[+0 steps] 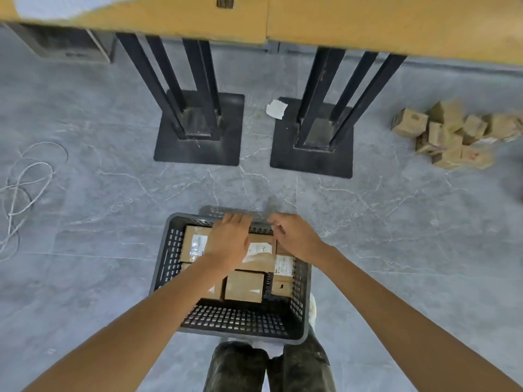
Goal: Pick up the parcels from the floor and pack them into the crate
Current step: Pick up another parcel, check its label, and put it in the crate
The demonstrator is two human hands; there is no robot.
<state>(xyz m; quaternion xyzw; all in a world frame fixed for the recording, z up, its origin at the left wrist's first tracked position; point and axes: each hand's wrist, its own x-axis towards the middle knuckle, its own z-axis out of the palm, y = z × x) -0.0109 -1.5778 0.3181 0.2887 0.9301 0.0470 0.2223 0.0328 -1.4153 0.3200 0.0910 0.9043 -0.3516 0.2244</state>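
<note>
My left grip lies flat and wide, palm down, on the parcels at the far end of the crate, with the fingertips reaching the far rim. My right grip is just beside it, at the crate's far right corner. Its fingers are curled downward, and I cannot tell whether they hold anything. The two grips are close together but apart.

The crate is dark, with perforated walls, and stands on the grey floor right in front of my legs. Brown parcels with white labels fill its far half, and the near part of its bottom is bare. My left forearm crosses over the parcels on the near left.

More parcels lie in a loose pile on the floor at the far right, well apart from the crate. Between the crate and the far side stand two black bench legs on square base plates, with the yellow bench above them. A white paper scrap lies between the plates. A tangled white cord lies on the floor at the left, and a dark box sits under the bench at the far left.
</note>
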